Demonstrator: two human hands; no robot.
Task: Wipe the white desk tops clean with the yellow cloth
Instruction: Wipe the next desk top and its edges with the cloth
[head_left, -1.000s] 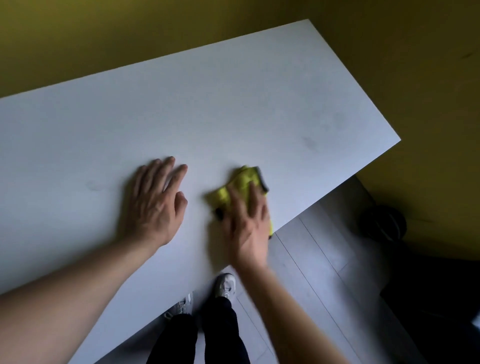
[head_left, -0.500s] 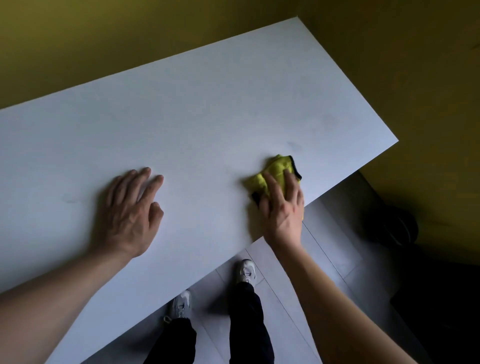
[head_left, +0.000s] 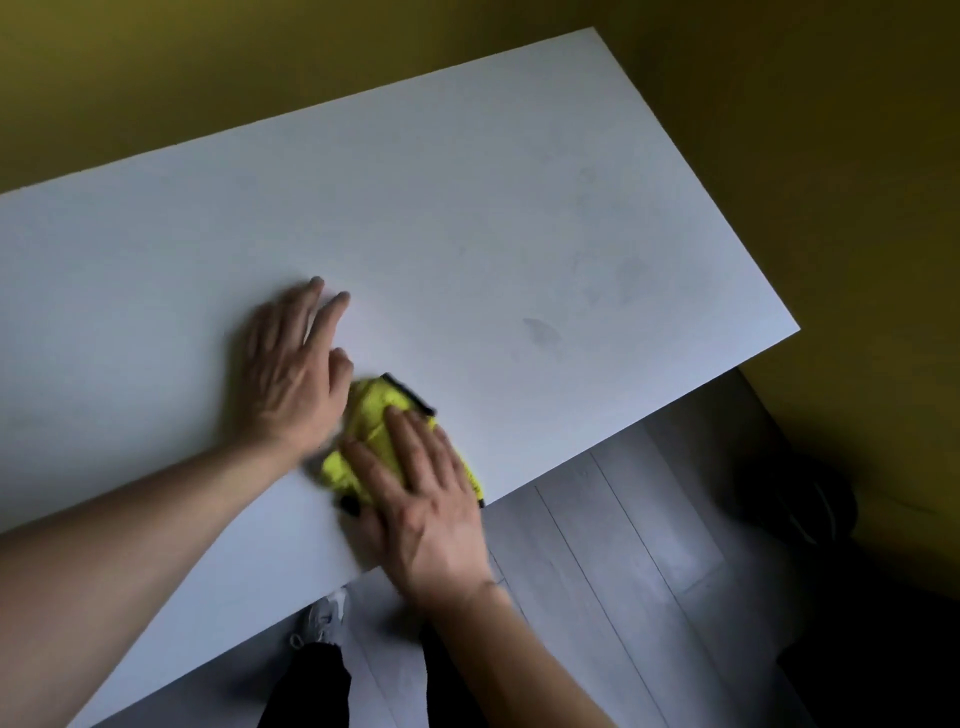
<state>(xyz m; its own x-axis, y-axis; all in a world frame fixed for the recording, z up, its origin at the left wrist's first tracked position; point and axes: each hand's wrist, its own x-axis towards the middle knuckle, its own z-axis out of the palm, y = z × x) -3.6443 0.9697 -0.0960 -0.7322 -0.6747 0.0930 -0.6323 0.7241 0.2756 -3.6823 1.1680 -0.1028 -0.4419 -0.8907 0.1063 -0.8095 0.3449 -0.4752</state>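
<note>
Well, the big flat white desk top (head_left: 467, 208) fills most of the view. It has a smooth, pale top and straight edges, and its far right corner points toward the dark yellow wall (head_left: 831, 156). A few faint grey smudges (head_left: 543, 332) show on the right part of the desk top, well apart from the hands.

Below the near edge of the desk is the grey wood-plank floor (head_left: 623, 571). A dark round thing (head_left: 800, 499) sits on the floor by the wall, but it is too dark to tell what it is.

The person's two bare arms reach up from the bottom of the view. Their black trouser legs (head_left: 311, 686) show under the desk edge, and one white lace-up shoe (head_left: 322, 618) stands on the floor.

The left hand (head_left: 291, 374) lies flat on the desk top with its fingers straight and spread a little. It holds nothing. It looks a bit blurry. Its thumb side is just beside the cloth.

The right hand (head_left: 421, 499) lies flat on top of the small bright yellow cloth with a black edge (head_left: 379, 421). Its fingers are straight and press the cloth down onto the desk. The cloth is bunched up. It sits near the front edge of the desk top, between the two hands, and pokes out past the fingertips and to the left of the hand.
</note>
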